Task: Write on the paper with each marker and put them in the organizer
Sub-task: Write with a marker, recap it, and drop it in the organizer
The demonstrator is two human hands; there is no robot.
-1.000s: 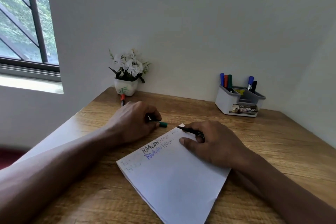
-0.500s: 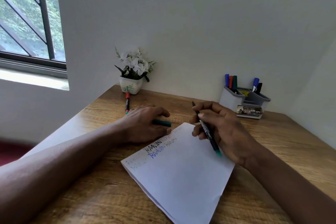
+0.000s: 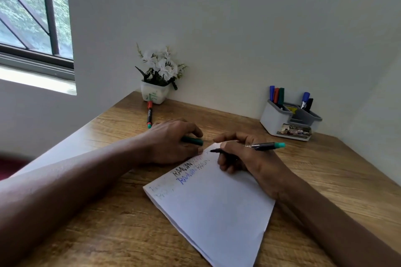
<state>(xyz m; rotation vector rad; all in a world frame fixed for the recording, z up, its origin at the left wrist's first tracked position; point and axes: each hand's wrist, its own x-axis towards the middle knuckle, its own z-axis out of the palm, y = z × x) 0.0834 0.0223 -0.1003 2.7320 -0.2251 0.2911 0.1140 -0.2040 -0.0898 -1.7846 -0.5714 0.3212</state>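
The right hand (image 3: pixel 245 158) curled around a slim black marker (image 3: pixel 263 146), pinching it near the tip. Its dark nib lay on the far corner of the paper (image 3: pixel 217 212), and its rounded teal end pointed right, clear of the knuckles. The left hand (image 3: pixel 171 141) rested on the table (image 3: pixel 325 169) just left of that corner, fingers bent over a short, cylindrical green cap (image 3: pixel 193 141), fingertips touching the sheet's edge.

The paper was a smooth white stack, set at an angle, with block letters in black and blue and fainter lines along its far-left edge. The table was warm brown wood with a streaked grain.

At the far right, against the wall, stood the organizer (image 3: pixel 280 121), a boxy white and grey plastic caddy with angled compartments. Blue, red and green markers (image 3: pixel 276 95) stood upright in its left slot, a blue and a black one (image 3: pixel 305 99) in its right.

At the far left a red-capped marker (image 3: pixel 149 117) lay flat, its cap touching a square white pot (image 3: pixel 154 94) of white flowers.
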